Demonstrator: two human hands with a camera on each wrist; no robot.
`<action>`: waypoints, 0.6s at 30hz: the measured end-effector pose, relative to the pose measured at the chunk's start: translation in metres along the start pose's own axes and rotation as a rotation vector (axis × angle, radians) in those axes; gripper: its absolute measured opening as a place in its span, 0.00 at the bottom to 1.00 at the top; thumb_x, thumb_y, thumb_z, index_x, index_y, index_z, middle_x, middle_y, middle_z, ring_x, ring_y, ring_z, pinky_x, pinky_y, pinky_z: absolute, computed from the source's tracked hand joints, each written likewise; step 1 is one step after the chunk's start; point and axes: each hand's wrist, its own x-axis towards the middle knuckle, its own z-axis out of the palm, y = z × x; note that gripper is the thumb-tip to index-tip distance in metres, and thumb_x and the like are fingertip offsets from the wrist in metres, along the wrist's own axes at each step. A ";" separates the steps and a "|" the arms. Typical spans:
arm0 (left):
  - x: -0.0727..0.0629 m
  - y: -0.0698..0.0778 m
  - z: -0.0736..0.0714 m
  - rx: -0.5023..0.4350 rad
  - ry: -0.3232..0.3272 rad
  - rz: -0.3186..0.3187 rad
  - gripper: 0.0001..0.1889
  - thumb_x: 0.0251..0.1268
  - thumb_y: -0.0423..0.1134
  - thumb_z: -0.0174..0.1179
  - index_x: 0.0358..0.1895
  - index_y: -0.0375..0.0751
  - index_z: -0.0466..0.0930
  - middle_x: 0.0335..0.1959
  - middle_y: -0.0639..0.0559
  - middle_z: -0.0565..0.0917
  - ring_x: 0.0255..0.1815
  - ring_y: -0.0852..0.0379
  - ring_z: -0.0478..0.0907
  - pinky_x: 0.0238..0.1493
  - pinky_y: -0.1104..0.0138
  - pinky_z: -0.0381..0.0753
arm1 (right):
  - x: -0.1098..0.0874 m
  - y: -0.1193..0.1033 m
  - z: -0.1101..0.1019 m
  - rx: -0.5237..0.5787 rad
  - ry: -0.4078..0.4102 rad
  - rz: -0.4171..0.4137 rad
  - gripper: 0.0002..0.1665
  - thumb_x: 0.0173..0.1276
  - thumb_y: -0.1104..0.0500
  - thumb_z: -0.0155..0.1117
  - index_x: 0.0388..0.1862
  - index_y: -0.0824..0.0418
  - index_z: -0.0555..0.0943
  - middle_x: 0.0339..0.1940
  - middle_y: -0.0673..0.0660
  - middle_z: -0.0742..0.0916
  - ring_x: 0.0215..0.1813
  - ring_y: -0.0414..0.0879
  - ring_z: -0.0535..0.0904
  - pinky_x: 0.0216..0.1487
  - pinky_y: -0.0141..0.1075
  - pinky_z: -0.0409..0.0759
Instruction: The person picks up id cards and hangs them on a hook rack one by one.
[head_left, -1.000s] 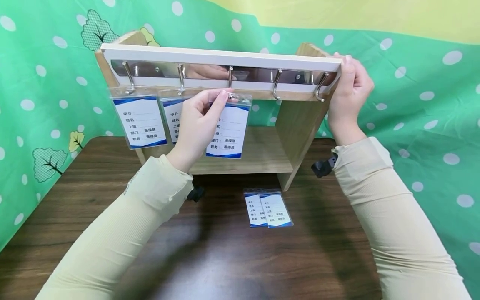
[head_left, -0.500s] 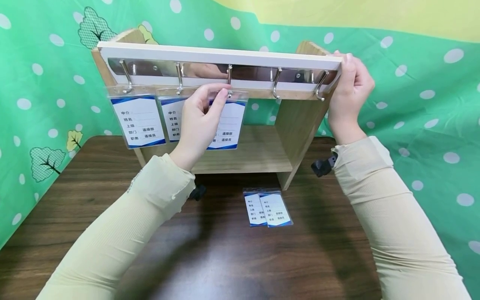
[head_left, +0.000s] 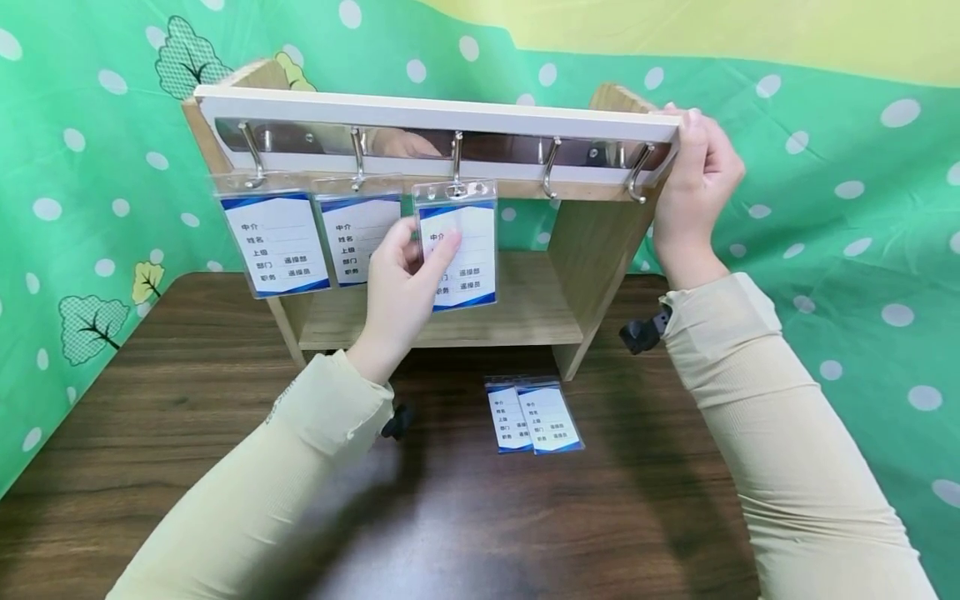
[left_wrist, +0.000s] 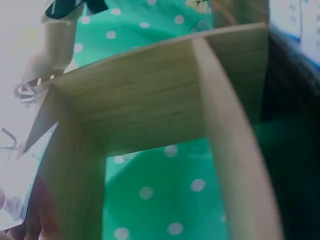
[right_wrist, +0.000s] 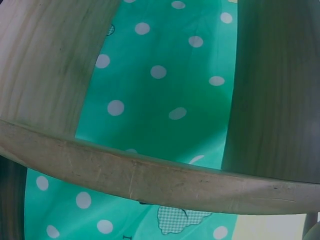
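Note:
My left hand [head_left: 401, 287] holds a clear badge holder [head_left: 474, 242], thumb across its front and fingers behind. The holder's slotted top is at the tip of the middle hook [head_left: 457, 158]. In the left wrist view this holder [left_wrist: 22, 182] shows pale and washed out at the left edge. My right hand [head_left: 697, 192] grips the right end of the white hook rail [head_left: 525, 118]. From the two left hooks hang a badge holder [head_left: 276, 242] at the end and another [head_left: 358, 237] beside it, partly behind my left hand.
Two more badge holders [head_left: 551, 417] lie overlapping on the dark wood table [head_left: 450, 517]. Below the rail stands a wooden shelf [head_left: 517, 308], whose edge [right_wrist: 150, 172] crosses the right wrist view. Two right-hand hooks [head_left: 552, 167] carry nothing. A dotted green cloth [head_left: 840, 250] hangs behind.
My left hand has slid down from the badge holder's top edge to its middle, uncovering the slot and more of the second holder. My right hand stays on the rail's end.

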 end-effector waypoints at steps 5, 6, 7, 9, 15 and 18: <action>-0.017 -0.015 0.000 -0.089 -0.040 -0.114 0.14 0.72 0.40 0.59 0.53 0.35 0.79 0.48 0.40 0.87 0.40 0.55 0.87 0.37 0.63 0.87 | 0.000 0.001 0.001 -0.018 -0.009 -0.009 0.21 0.72 0.66 0.51 0.22 0.55 0.85 0.21 0.43 0.83 0.25 0.36 0.70 0.35 0.29 0.68; -0.019 -0.018 0.000 -0.109 -0.046 -0.132 0.14 0.72 0.40 0.59 0.54 0.35 0.79 0.48 0.39 0.87 0.39 0.53 0.87 0.36 0.62 0.87 | 0.000 0.000 0.001 -0.019 -0.010 -0.010 0.21 0.72 0.66 0.51 0.22 0.54 0.85 0.21 0.43 0.83 0.25 0.36 0.70 0.36 0.29 0.68; -0.022 -0.020 0.000 -0.131 -0.053 -0.149 0.14 0.72 0.40 0.59 0.54 0.35 0.79 0.48 0.39 0.87 0.38 0.50 0.86 0.35 0.61 0.87 | -0.001 -0.002 0.001 -0.019 -0.009 -0.010 0.21 0.72 0.66 0.50 0.22 0.54 0.85 0.22 0.43 0.84 0.26 0.36 0.71 0.36 0.29 0.68; -0.026 -0.023 0.001 -0.153 -0.054 -0.170 0.14 0.72 0.40 0.59 0.53 0.35 0.79 0.47 0.38 0.87 0.35 0.47 0.86 0.35 0.62 0.87 | -0.002 -0.004 0.001 -0.017 -0.008 -0.009 0.22 0.71 0.66 0.51 0.22 0.54 0.85 0.24 0.43 0.85 0.27 0.36 0.73 0.37 0.29 0.69; -0.036 -0.029 0.003 -0.181 -0.040 -0.209 0.12 0.71 0.39 0.60 0.50 0.35 0.80 0.42 0.40 0.88 0.31 0.50 0.85 0.35 0.61 0.87 | -0.002 -0.003 -0.001 -0.016 -0.001 0.005 0.20 0.71 0.66 0.51 0.24 0.56 0.86 0.26 0.44 0.87 0.30 0.37 0.75 0.38 0.29 0.69; -0.039 -0.032 0.003 -0.183 -0.034 -0.223 0.11 0.71 0.39 0.60 0.47 0.34 0.80 0.37 0.45 0.88 0.31 0.51 0.85 0.36 0.60 0.87 | -0.002 -0.002 -0.001 -0.022 -0.001 0.009 0.20 0.72 0.66 0.51 0.26 0.56 0.87 0.27 0.44 0.87 0.28 0.37 0.74 0.37 0.29 0.68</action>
